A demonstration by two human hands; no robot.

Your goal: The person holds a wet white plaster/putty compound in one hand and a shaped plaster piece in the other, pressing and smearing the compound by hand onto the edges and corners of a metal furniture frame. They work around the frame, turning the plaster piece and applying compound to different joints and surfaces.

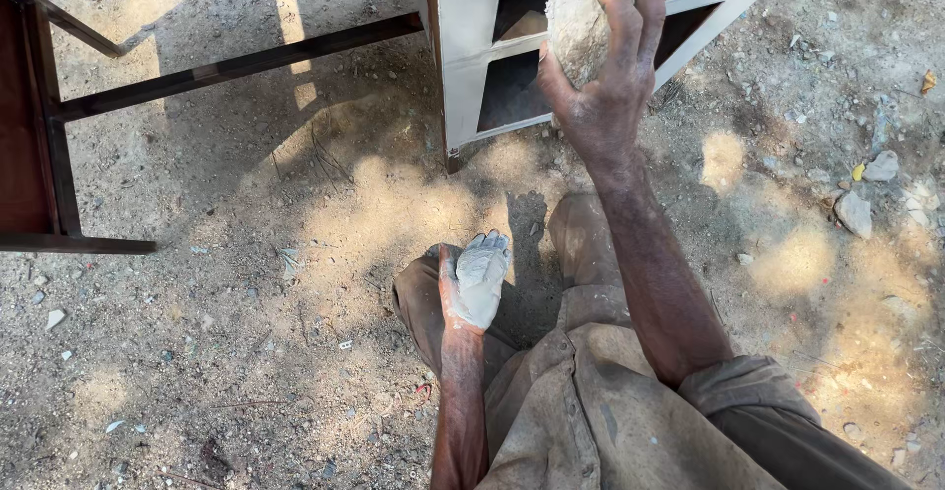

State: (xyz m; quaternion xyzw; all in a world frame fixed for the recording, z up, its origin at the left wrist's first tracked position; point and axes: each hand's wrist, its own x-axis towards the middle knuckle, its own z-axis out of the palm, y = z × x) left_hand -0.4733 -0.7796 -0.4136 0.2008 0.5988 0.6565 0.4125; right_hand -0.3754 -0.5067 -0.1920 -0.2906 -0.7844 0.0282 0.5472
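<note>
**Rag up on the cabinet, pale paste in the other palm**

Right hand (602,77) is up high, fingers and thumb clamped around a wad of whitish rag (576,18), pressing it against the front of a small grey-white cabinet (463,67) at the top of the view. The rag bunches under the fingers and covers part of the cabinet's upper opening (its top end runs out of view). The forearm stretches straight up from the lap to get there.

Left hand (474,278) sits low, near the knee, palm up and loosely cupped, gripping nothing. The palm and fingers are coated in a pale grey-white paste (482,272), while the wrist below is bare.

Below both arms, dusty brown trousers (581,401) fill the bottom of the view.

The cabinet stands on bare dirt ground (246,333), scattered with pebbles and dappled with sun. To its left, well apart from both hands, a dark wooden frame (236,62) stands, its crossbars throwing long shadows. A few larger stones (854,213) lie off to the right.
</note>
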